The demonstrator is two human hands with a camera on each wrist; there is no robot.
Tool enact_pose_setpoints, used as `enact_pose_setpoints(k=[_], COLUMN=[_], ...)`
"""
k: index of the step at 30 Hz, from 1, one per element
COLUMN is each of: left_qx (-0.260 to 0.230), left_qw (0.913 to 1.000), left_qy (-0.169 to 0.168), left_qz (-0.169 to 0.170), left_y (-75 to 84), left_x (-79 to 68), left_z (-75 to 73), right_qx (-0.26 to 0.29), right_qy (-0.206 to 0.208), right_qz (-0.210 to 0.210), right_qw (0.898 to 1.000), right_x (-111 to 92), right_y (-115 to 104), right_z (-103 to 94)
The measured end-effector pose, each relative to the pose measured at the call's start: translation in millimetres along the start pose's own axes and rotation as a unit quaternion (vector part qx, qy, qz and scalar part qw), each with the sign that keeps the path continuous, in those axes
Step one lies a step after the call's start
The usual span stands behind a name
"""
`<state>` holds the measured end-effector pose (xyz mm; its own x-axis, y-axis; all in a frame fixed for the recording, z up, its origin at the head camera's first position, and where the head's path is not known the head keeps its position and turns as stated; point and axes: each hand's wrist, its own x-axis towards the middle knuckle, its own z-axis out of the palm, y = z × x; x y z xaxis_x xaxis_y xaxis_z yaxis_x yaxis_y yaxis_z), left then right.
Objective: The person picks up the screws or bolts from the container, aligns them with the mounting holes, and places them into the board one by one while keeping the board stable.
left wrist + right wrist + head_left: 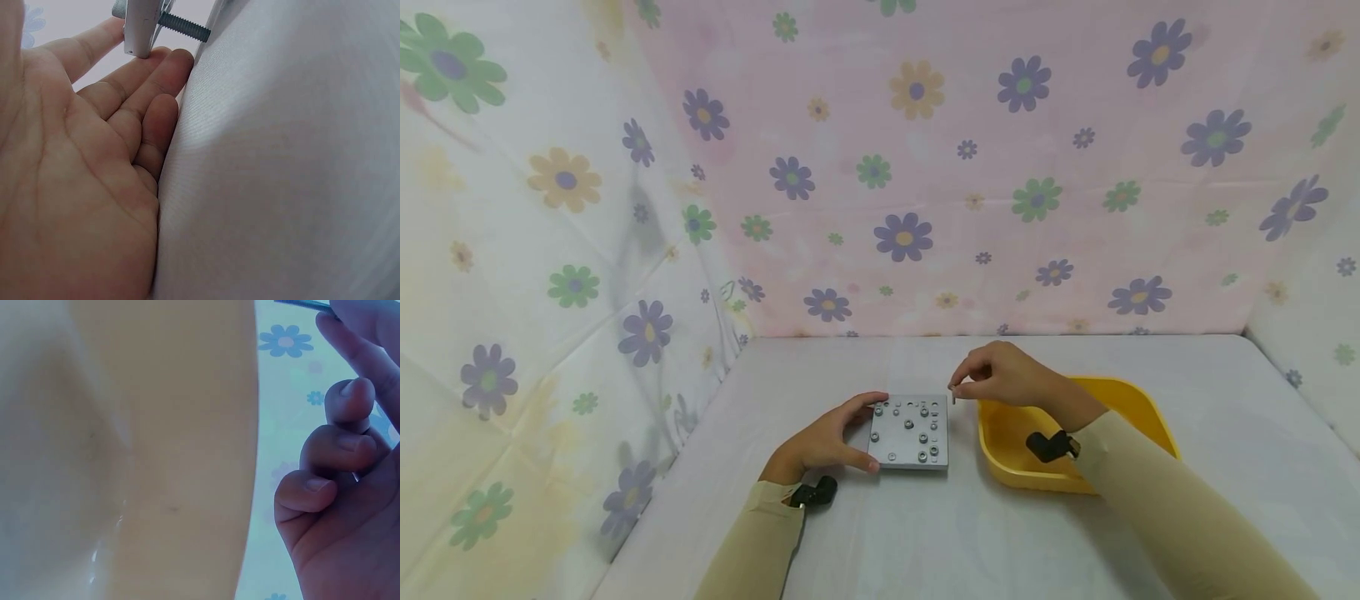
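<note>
A square silver metal plate (892,440) lies on the table, several socket-head bolts and small holes over its top. My left hand (826,437) grips its left side, fingers at the far corner and thumb at the near one. The left wrist view shows a threaded bolt (185,27) jutting from the underside of the plate (140,28), beside the fingers. Just off the plate's far right corner, my right hand (1009,377) pinches a small screw (954,399) between thumb and forefinger. That screw (303,304) shows only partly at the top of the right wrist view.
A yellow plastic bin (1009,478) stands right of the plate, under my right wrist; its interior is partly hidden by the forearm. White cloth covers the table (910,542). Flowered fabric (955,192) hangs behind and at both sides.
</note>
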<state>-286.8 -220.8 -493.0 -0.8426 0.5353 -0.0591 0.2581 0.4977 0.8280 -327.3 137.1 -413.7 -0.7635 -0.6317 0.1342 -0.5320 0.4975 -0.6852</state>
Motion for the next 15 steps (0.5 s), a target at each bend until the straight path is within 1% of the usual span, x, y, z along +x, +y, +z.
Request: enact_pose_setpoints(k=[5,10,15], left_qx=[0.000,0.000,0.002], left_qw=[1.0000,1.0000,1.0000], left_qy=[0.001,0.001,0.001], left_qz=[-0.003,-0.006,-0.007], left_y=[0.4,1.0,0.7], left_x=[-0.3,0.2,0.2], left_z=[0.4,1.1,1.0], right_qx=[-0.016,-0.018,-0.019], right_qy=[0.004,0.011,0.005], right_qz=[0.004,0.003,0.003], right_qw=[1.000,1.000,1.000], right_x=[6,13,21], right_y=[-7,-13,-15], right_z=[0.9,3.7,8.4])
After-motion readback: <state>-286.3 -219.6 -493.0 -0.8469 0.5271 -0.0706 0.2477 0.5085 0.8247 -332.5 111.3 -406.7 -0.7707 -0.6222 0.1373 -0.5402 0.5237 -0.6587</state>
